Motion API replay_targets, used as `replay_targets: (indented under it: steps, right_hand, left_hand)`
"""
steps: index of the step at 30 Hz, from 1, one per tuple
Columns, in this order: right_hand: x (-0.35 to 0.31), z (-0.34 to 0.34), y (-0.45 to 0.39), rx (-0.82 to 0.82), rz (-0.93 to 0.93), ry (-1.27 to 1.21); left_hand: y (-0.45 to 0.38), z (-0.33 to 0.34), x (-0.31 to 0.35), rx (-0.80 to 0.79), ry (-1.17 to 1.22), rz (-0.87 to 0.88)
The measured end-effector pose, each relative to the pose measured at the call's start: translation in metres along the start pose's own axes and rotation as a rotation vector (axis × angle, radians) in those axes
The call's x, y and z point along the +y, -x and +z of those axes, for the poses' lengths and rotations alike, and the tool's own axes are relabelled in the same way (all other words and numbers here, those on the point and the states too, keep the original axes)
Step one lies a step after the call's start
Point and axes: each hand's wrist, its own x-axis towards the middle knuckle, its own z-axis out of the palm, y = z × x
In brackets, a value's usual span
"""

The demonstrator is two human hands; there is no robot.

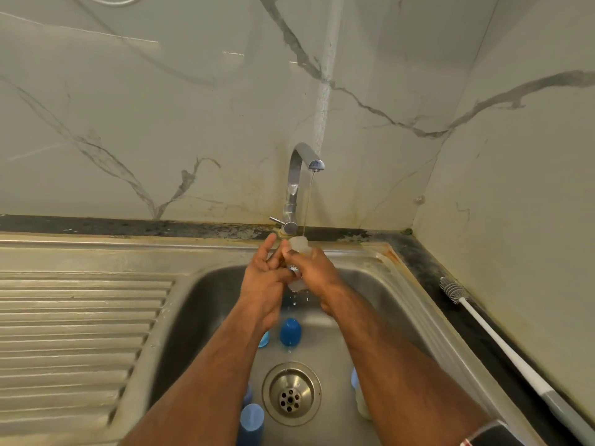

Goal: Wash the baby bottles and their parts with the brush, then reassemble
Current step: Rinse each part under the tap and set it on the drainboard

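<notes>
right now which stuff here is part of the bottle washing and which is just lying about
Part of the job:
- clear bottle, held under the running tap by the right hand; left hand touches it
- brush, lying on the counter at right
- blue cap and other blue parts in the sink

Just there:
- drain
- draining board
- marble wall

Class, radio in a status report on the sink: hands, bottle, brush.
Right hand grips clear bottle under running tap; left hand open against it. Brush idle on right counter. Blue parts wait in sink; nothing blocking.
</notes>
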Motion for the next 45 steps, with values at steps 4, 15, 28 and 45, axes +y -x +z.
replay_targets:
  steps: [4,15,28,45]
  right_hand:
    - [-0.005,0.009,-0.001,0.209,-0.212,0.035]
    - [0.002,0.005,-0.003,0.221,-0.278,0.296]
    - [-0.003,0.004,0.001,0.197,-0.267,0.268]
    - [-0.015,0.005,-0.028,0.25,0.189,-0.427]
  left_hand:
    - [-0.008,-0.008,-0.003,0.222,-0.128,0.022]
    - [-0.011,-0.01,-0.008,0.312,-0.065,-0.078]
    - [-0.005,-0.005,-0.006,0.266,-0.038,-0.128]
    - [0.005,0.013,-0.016,0.014,-0.467,0.124]
